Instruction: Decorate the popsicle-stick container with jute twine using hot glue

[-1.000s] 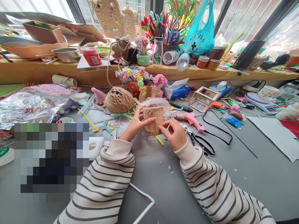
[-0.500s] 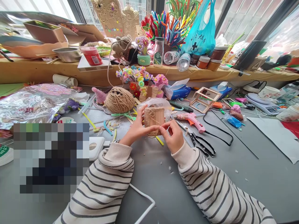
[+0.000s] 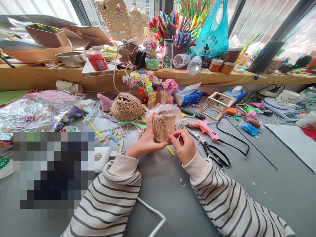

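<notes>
My left hand (image 3: pixel 145 140) grips a small wooden-slat box (image 3: pixel 168 126) from its left side and underneath, thumb along the lower edge. Twine is wound along the box's left and upper edges, and a small twine coil (image 3: pixel 162 123) sits on its front face. At the lower right of the box, my right hand (image 3: pixel 184 144) pinches a thin strand of twine (image 3: pixel 168 131) between thumb and index finger. The far side of the box and some left fingertips are hidden.
Behind the box lie a ball of twine (image 3: pixel 126 107) and a clear plastic bag (image 3: pixel 150 113). To the right are a pink glue gun (image 3: pixel 204 128) with its black cord, black-handled scissors (image 3: pixel 217 154) and a wooden frame (image 3: pixel 217 105). A white cable (image 3: pixel 155 210) crosses the near tabletop.
The box is tipped slightly, its lower edge a bit higher and its front more squarely in view. My right fingers stay at its lower right with the strand. The view has shifted slightly.
</notes>
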`<state>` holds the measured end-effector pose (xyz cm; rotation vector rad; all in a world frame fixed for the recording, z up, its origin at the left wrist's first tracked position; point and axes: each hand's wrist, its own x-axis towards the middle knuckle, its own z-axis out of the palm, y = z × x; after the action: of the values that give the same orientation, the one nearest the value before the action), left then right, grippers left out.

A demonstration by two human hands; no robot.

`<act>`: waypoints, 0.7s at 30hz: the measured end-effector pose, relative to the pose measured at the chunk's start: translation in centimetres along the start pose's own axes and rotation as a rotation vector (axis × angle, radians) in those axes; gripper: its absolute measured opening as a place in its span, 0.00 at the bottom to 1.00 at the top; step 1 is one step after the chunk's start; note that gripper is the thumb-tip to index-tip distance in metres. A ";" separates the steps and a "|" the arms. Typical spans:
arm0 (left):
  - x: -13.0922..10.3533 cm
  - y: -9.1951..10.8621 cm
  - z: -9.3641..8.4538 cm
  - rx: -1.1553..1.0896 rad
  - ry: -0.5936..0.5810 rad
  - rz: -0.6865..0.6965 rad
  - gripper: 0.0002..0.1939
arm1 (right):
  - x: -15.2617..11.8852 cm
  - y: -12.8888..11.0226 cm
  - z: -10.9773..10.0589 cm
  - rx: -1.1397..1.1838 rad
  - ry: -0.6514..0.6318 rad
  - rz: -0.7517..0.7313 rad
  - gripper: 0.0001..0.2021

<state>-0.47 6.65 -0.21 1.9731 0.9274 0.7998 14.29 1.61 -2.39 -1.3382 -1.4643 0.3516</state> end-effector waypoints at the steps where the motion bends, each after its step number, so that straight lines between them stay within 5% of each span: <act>1: 0.0 0.0 -0.1 -0.015 -0.009 -0.016 0.59 | 0.0 0.0 0.0 0.000 0.000 0.006 0.06; 21: 0.1 -0.8 -0.3 -0.232 -0.069 -0.020 0.54 | 0.1 0.0 -0.1 0.014 0.016 0.054 0.06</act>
<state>-0.95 7.15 -0.71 1.7755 0.7760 0.7867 14.36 1.61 -2.31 -1.3685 -1.4122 0.3844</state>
